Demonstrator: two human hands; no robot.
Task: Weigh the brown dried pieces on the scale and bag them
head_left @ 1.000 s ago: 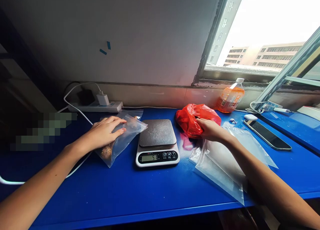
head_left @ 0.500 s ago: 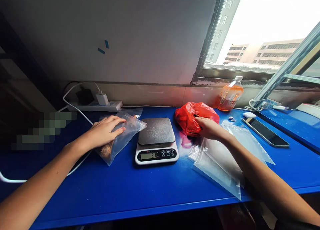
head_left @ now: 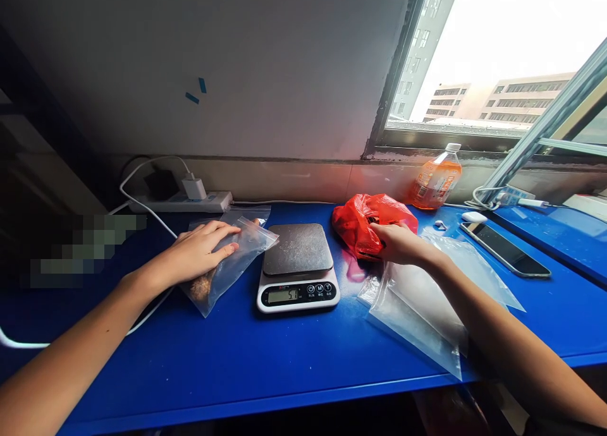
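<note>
My left hand lies over a clear zip bag, its fingers stretched out across the plastic. Something brown shows inside that bag, partly covered by the hand. My right hand reaches into the mouth of a crumpled red plastic bag; its fingertips are hidden inside, so I cannot see what they touch. Between both hands stands a white digital kitchen scale with a bare metal plate, its display reading about 5.1.
Flat clear bags lie under my right forearm. Behind them are an orange drink bottle, a white earbud case and a phone. A power strip with a white cable sits at the back left of the blue table.
</note>
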